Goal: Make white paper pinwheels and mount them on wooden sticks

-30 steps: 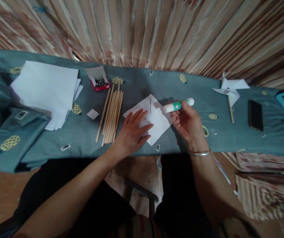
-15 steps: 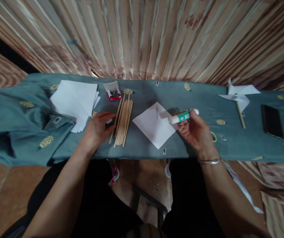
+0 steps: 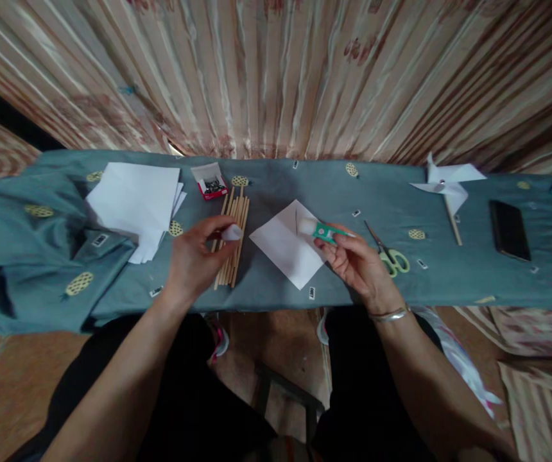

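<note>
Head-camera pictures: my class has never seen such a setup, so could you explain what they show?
No machine here: these are a person's bare hands, seen by a camera worn on the head, looking forward and down. The left hand holds a small white paper piece; the right hand holds a glue stick. On the cloth lie a square sheet, a paper stack, wooden sticks, an open box, scissors, a paper pinwheel and a phone.

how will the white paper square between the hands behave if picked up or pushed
The paper square should be very light, since it looks thin. It will probably flop if lifted by a corner, lacking any visible backing. Lying flat, it may slide over the cloth when pushed.
</note>
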Demonstrator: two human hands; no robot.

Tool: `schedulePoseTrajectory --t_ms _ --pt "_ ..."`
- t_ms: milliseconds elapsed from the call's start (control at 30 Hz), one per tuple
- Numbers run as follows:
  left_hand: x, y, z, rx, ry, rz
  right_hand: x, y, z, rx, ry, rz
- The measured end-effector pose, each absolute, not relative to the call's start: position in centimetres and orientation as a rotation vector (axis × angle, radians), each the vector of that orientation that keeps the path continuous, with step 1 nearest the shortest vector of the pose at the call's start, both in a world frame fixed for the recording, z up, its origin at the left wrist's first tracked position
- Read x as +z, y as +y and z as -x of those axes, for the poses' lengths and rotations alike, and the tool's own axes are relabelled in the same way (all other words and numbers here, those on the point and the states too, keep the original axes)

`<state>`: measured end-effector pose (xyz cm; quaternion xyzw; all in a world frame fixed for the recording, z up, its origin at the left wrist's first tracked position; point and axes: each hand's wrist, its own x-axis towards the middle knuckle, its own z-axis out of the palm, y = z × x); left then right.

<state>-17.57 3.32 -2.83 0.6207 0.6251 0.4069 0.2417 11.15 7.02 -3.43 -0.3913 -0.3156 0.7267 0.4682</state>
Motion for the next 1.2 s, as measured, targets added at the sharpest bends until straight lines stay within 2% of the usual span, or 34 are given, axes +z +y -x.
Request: schedulePoseTrajectory --t_ms 100,300,1200 --pt "-3.2 3.2 14.3 1.132 1.445 -1.592 -3.3 6.4 -10.8 1.869 -0.760 0.921" --pt "-4.0 3.9 11.6 1.198 1.259 -1.615 -3.3 5.9 -10.2 1.917 -0.752 0.907" --pt "-3.1 3.5 10.8 1.074 1.260 -1.852 -3.3 5.5 -11.2 1.811 -0.984 1.054"
